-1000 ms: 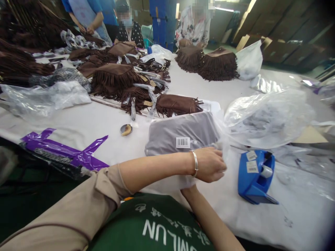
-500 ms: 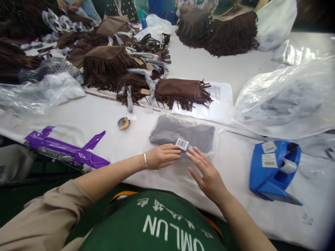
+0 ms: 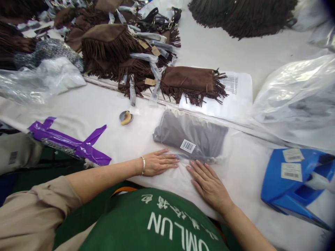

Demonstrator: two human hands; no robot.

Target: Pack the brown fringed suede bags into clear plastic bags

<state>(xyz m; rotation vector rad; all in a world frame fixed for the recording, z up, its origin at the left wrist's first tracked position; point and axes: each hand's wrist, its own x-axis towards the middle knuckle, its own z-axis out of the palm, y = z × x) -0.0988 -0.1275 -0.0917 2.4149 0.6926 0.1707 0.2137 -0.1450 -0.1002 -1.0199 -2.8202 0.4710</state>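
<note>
A dark grey, folded item sealed in a clear plastic bag (image 3: 206,139) lies flat on the white-covered table. A white barcode label (image 3: 187,146) sits on its near side. My left hand (image 3: 159,163) rests flat by the bag's near left edge, fingers stretched out toward the right. My right hand (image 3: 208,183) lies flat just right of it, fingers spread and pointing away from me, fingertips at the near edge of the bag. Neither hand holds anything.
A brown fringed bag (image 3: 188,80) lies beyond the packet, with a heap of fringed bags (image 3: 107,45) to its left. A blue tape dispenser (image 3: 288,184) stands at right, purple tape strips (image 3: 70,141) at left. A small round dish (image 3: 126,118) sits mid-table.
Both hands have slid toward me, off the barcode label and down to the bag's near edge, flattening out. The camera view has tilted down and shifted closer.
</note>
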